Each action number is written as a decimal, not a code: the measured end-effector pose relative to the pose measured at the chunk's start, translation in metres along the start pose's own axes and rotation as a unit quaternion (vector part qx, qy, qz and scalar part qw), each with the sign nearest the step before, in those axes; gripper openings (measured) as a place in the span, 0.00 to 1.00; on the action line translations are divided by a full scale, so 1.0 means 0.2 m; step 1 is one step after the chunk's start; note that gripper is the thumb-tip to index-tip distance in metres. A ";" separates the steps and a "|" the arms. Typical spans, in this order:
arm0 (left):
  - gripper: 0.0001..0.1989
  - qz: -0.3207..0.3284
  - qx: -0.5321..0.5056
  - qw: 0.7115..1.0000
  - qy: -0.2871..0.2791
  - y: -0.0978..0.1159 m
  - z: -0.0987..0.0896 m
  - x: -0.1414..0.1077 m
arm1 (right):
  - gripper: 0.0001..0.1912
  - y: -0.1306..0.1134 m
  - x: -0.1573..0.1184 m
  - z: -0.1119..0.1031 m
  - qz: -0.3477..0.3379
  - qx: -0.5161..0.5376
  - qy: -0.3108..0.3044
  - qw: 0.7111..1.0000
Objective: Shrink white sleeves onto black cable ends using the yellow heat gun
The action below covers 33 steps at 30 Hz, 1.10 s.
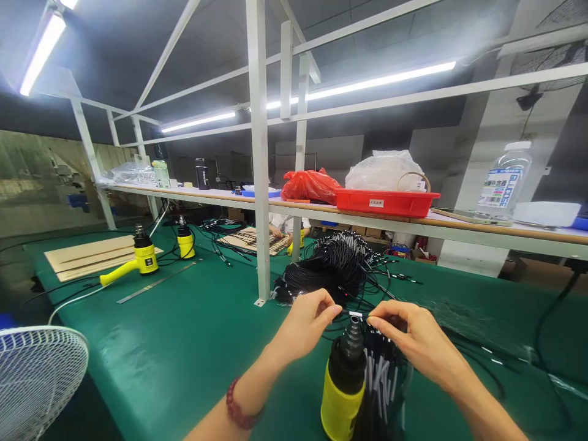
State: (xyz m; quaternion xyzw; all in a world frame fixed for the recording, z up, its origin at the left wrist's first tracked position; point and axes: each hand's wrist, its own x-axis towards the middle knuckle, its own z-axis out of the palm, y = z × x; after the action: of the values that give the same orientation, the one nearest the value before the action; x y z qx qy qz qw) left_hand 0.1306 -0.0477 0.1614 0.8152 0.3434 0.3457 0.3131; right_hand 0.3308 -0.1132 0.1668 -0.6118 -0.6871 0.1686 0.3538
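Observation:
Between my two hands a thin black cable with a white sleeve (355,313) is stretched level. My left hand (307,320) pinches it on the left of the sleeve, my right hand (408,331) on the right. Just under the sleeve points the metal nozzle of a yellow and black heat gun (342,395), standing upright. Behind the heat gun hangs or lies a bunch of cables with grey ends (380,380), partly hidden by it. A large heap of black cables (328,266) lies beyond my hands.
A white shelf post (260,153) rises from the green table (184,343). Two more yellow heat guns (146,256) stand at the left, near flat boards (87,254) and a steel ruler (156,282). A red tray (388,203) sits on the shelf. A white fan (43,380) stands at lower left.

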 end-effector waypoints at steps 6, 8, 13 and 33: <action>0.05 0.012 -0.013 1.000 0.021 -0.01 0.01 0.01 | 0.15 0.01 -0.02 0.00 0.013 0.013 -0.004 1.000; 0.04 0.013 -0.012 1.000 0.025 0.00 0.01 0.00 | 0.17 0.01 -0.02 -0.01 0.004 0.005 -0.014 1.000; 0.14 -0.002 0.009 1.000 0.000 0.01 -0.01 -0.01 | 0.19 0.00 -0.03 -0.02 -0.003 0.011 -0.013 1.000; 0.21 0.010 0.003 1.000 0.003 -0.02 -0.01 -0.03 | 0.19 0.01 -0.02 0.04 0.002 -0.023 0.027 0.999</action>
State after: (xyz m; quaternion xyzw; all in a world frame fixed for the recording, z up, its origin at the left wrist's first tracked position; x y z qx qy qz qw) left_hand 0.1253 -0.0492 0.1575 0.8185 0.3373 0.3503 0.3060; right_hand 0.3263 -0.1153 0.1595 -0.6254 -0.6800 0.1370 0.3574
